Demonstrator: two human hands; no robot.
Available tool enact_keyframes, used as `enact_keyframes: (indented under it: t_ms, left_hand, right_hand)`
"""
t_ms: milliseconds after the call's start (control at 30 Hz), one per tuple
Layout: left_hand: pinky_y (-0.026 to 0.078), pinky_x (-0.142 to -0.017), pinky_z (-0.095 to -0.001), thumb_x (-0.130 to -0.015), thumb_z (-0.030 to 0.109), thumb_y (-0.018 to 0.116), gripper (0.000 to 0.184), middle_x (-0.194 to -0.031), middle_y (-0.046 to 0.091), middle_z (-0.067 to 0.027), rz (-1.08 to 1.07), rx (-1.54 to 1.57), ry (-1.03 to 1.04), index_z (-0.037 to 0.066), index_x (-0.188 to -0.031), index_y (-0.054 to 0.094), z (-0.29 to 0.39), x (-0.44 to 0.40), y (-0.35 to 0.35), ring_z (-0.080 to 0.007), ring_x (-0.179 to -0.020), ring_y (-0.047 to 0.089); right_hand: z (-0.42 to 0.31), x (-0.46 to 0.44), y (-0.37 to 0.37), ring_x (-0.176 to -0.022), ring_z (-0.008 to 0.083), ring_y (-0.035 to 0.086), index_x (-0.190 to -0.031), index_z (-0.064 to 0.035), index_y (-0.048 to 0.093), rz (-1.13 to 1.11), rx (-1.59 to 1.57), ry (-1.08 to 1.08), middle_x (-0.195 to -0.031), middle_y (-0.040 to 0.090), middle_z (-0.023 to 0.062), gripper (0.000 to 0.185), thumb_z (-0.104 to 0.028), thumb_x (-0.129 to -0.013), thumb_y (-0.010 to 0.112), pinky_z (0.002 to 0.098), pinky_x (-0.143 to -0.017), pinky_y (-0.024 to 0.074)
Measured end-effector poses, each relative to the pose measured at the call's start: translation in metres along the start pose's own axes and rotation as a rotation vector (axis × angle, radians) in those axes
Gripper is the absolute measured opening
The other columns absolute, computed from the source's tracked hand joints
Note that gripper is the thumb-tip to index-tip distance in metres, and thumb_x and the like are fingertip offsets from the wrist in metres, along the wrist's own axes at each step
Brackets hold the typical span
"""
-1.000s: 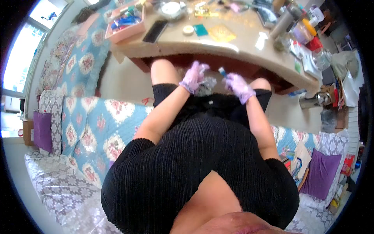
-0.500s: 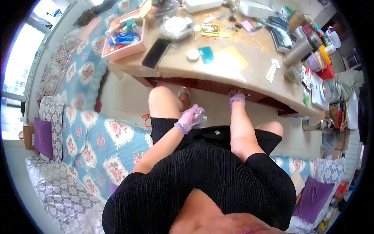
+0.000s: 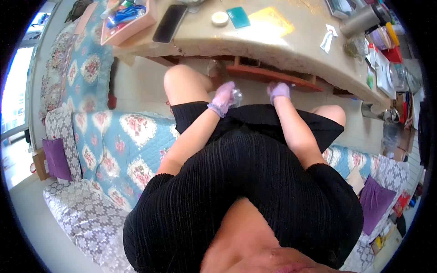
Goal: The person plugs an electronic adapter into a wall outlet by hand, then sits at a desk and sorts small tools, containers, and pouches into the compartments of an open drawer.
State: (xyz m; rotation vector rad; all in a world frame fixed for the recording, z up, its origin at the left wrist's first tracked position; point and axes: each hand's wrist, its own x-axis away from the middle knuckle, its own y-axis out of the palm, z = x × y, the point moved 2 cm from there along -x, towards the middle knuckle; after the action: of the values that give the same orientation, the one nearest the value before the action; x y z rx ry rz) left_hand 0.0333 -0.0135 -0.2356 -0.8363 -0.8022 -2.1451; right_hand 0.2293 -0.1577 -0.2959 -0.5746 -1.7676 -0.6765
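Both hands wear thin purple gloves. My left hand [image 3: 223, 98] is closed around a clear, shiny plastic thing [image 3: 236, 97] above my lap; its exact kind cannot be made out. My right hand [image 3: 278, 92] is at the front of a reddish-brown drawer [image 3: 268, 75] under the table, fingers curled at its edge. The drawer stands partly pulled out, and a narrow strip of its inside shows. What lies within is mostly hidden by the tabletop.
On the table [image 3: 200, 48] are a black phone [image 3: 170, 23], a pink bin [image 3: 132, 29] of small items, a small round tub [image 3: 220, 18], a teal square [image 3: 238, 17] and a yellow sheet [image 3: 273, 22]. A steel thermos [image 3: 362, 21] lies at right. My knees sit close below the table edge.
The drawer has come out from under the table toward me, with my right hand at its front. My left hand keeps the clear plastic thing. The view has tilted down.
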Motion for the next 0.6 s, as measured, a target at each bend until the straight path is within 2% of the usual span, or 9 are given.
enact_keyframes:
  t_ms: [67, 100, 167, 233, 300, 400, 467, 567, 600]
  left_hand:
    - [0.041, -0.044, -0.0282, -0.093, 0.034, 0.051, 0.025, -0.073, 0.057, -0.0023, 0.060, 0.087, 0.075, 0.009, -0.094, 0.055, 0.013, 0.019, 0.013, -0.0153, -0.055, 0.056]
    - [0.040, -0.043, -0.0286, -0.093, 0.035, 0.051, 0.028, -0.072, 0.056, -0.0025, 0.069, 0.153, 0.130, 0.008, -0.094, 0.055, 0.019, 0.024, 0.017, -0.0151, -0.054, 0.054]
    - [0.037, -0.041, -0.0299, -0.093, 0.035, 0.051, 0.033, -0.070, 0.054, -0.0041, 0.051, -0.015, 0.119, 0.002, -0.092, 0.055, 0.009, 0.005, -0.001, -0.0151, -0.052, 0.052]
    - [0.034, -0.038, -0.0296, -0.092, 0.033, 0.052, 0.035, -0.069, 0.053, -0.0064, 0.084, -0.082, 0.128, -0.002, -0.092, 0.054, -0.001, -0.009, -0.007, -0.0152, -0.047, 0.048]
    - [0.031, -0.036, -0.0296, -0.090, 0.030, 0.053, 0.036, -0.070, 0.054, -0.0092, 0.133, -0.103, 0.122, -0.006, -0.094, 0.053, -0.003, -0.004, -0.004, -0.0151, -0.045, 0.045]
    - [0.031, -0.036, -0.0312, -0.090, 0.027, 0.053, 0.033, -0.068, 0.055, -0.0103, 0.047, -0.106, 0.002, -0.006, -0.095, 0.052, -0.005, 0.008, -0.003, -0.0152, -0.043, 0.044]
    - [0.025, -0.036, -0.0259, -0.095, 0.027, 0.048, 0.022, -0.062, 0.041, 0.0028, -0.028, -0.172, -0.015, 0.009, -0.084, 0.047, -0.005, 0.013, 0.000, -0.0087, -0.042, 0.032]
    - [0.026, -0.036, -0.0261, -0.095, 0.026, 0.049, 0.021, -0.062, 0.042, 0.0026, -0.025, -0.250, 0.007, 0.009, -0.083, 0.047, -0.005, 0.006, -0.004, -0.0090, -0.042, 0.033]
    - [0.026, -0.036, -0.0261, -0.095, 0.026, 0.049, 0.021, -0.062, 0.042, 0.0026, -0.026, -0.242, 0.009, 0.009, -0.083, 0.047, -0.004, 0.006, -0.003, -0.0090, -0.042, 0.033]
  right_hand:
    - [0.003, 0.027, -0.034, -0.067, 0.0196, 0.057, -0.101, -0.0043, 0.061, -0.101, 0.481, 0.030, -0.082, 0.061, 0.0088, 0.020, -0.017, -0.098, 0.046, 0.0340, -0.060, 0.0496]
    - [-0.004, 0.042, -0.048, -0.067, 0.0196, 0.057, -0.101, -0.0043, 0.061, -0.094, 0.482, 0.029, -0.082, 0.061, 0.0088, 0.020, -0.017, -0.098, 0.046, 0.0340, -0.060, 0.0496]
    - [-0.012, 0.083, -0.063, -0.060, 0.0156, 0.049, -0.108, -0.0017, 0.057, -0.603, 0.685, 0.282, -0.077, 0.057, 0.0051, 0.019, -0.015, -0.097, 0.049, 0.0284, -0.053, 0.0453]
    - [-0.023, 0.121, -0.063, -0.059, 0.0110, 0.047, -0.110, -0.0020, 0.055, -0.683, 0.888, 0.044, -0.076, 0.054, 0.0027, 0.026, -0.024, -0.096, 0.056, 0.0239, -0.050, 0.0411]
    - [-0.031, 0.136, -0.054, -0.059, 0.0092, 0.048, -0.104, -0.0043, 0.060, -0.725, 1.018, -0.157, -0.074, 0.053, -0.0007, 0.025, -0.027, -0.098, 0.054, 0.0232, -0.050, 0.0417]
    - [-0.030, 0.114, -0.038, -0.059, 0.0079, 0.049, -0.098, -0.0060, 0.061, -0.708, 1.088, -0.137, -0.071, 0.052, -0.0017, 0.023, -0.028, -0.096, 0.056, 0.0226, -0.050, 0.0423]
    - [-0.019, 0.104, -0.026, -0.060, 0.0076, 0.050, -0.096, -0.0069, 0.062, -0.686, 1.164, -0.119, -0.070, 0.052, -0.0019, 0.021, -0.027, -0.096, 0.056, 0.0215, -0.050, 0.0425]
    - [0.001, 0.043, -0.007, -0.067, 0.0121, 0.054, -0.096, -0.0065, 0.063, -0.684, 1.213, -0.207, -0.073, 0.057, 0.0016, 0.020, -0.026, -0.092, 0.061, 0.0262, -0.061, 0.0459]
    - [-0.002, 0.012, 0.007, -0.074, 0.0185, 0.060, -0.103, -0.0045, 0.063, -0.892, 1.565, -0.723, -0.080, 0.061, 0.0059, 0.027, -0.029, -0.091, 0.061, 0.0317, -0.068, 0.0493]
